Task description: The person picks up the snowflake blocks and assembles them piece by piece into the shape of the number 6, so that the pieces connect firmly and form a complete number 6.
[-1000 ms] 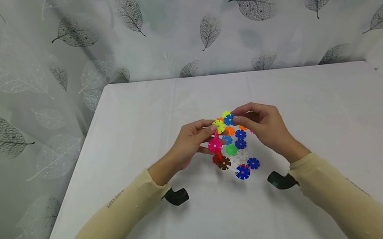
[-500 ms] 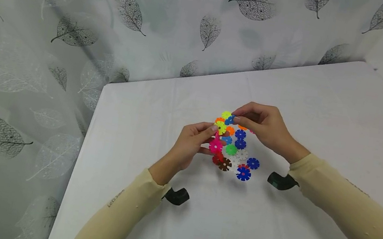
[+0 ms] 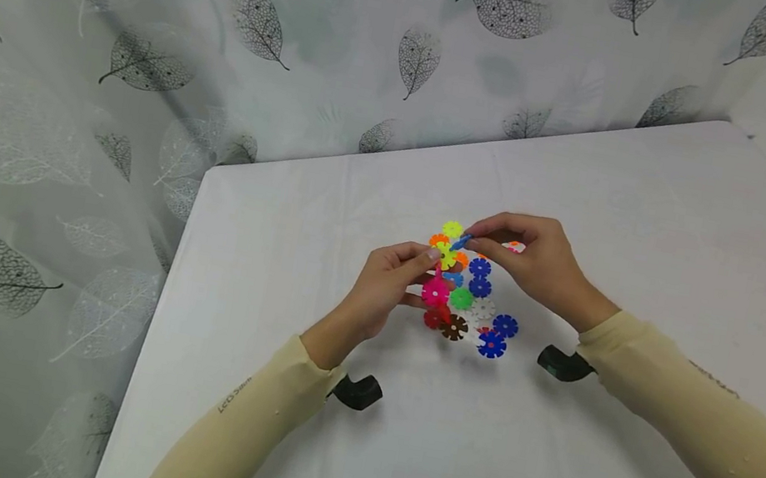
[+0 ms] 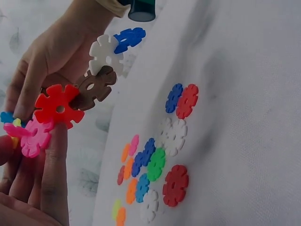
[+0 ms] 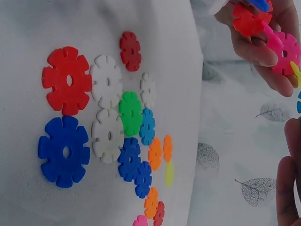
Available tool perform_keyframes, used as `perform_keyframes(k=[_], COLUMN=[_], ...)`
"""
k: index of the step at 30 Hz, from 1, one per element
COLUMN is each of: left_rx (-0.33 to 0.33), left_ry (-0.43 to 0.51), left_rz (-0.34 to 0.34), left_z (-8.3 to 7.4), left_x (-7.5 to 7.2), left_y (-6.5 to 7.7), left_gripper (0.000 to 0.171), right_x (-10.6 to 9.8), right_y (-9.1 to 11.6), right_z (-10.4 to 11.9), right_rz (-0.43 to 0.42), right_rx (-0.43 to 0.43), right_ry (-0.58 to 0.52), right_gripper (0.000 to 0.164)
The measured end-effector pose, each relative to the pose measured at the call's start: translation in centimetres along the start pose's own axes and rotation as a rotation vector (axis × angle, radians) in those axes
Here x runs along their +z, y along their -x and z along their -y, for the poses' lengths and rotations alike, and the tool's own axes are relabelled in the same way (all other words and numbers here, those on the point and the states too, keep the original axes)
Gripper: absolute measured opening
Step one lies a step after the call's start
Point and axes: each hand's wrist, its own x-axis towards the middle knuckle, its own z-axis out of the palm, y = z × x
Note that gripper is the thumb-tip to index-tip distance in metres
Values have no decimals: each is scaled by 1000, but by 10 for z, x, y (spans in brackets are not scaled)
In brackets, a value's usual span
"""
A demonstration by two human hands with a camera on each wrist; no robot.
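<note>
A chain of joined notched plastic discs hangs in my left hand (image 3: 383,283), which pinches its yellow disc (image 3: 444,257) near the top. Below that come a pink disc (image 3: 435,293), a red disc (image 4: 57,107), a brown disc (image 4: 96,88), a white disc (image 4: 104,54) and a dark blue disc (image 4: 129,39). My right hand (image 3: 535,256) pinches a lighter blue disc (image 3: 460,242) between thumb and fingers, edge-on against the yellow one. Whether their notches interlock cannot be made out.
Loose notched discs lie flat on the white table (image 3: 468,456) beneath the hands, among them a green disc (image 4: 156,164), a dark red disc (image 4: 176,185) and a blue disc (image 5: 64,151). A leaf-patterned curtain (image 3: 340,37) borders the table. Dark curved pieces (image 3: 357,392) sit at both wrists.
The lighter blue disc has turned from facing the head camera to edge-on, beside the yellow disc. My left hand and the chain have shifted slightly right; the right hand has dropped a little.
</note>
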Motion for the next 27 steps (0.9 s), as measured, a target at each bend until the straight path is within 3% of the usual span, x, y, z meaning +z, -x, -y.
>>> perform_keyframes(k=[8, 16, 20, 27], left_rx=[35, 38, 26, -20], left_ry=[-4, 1, -18, -70], left_rz=[23, 23, 16, 44], left_z=[1, 1, 3, 6], left_x=[4, 5, 4, 0], left_y=[1, 3, 1, 0], left_gripper=[28, 30, 29, 34], right_x=[1, 5, 6, 9], right_y=[2, 7, 8, 9], right_z=[-2, -3, -4, -9], right_rz=[-57, -92, -78, -13], right_rx=[-185, -301, -307, -233], right_ry=[63, 101, 69, 45], right_gripper=[21, 28, 28, 31])
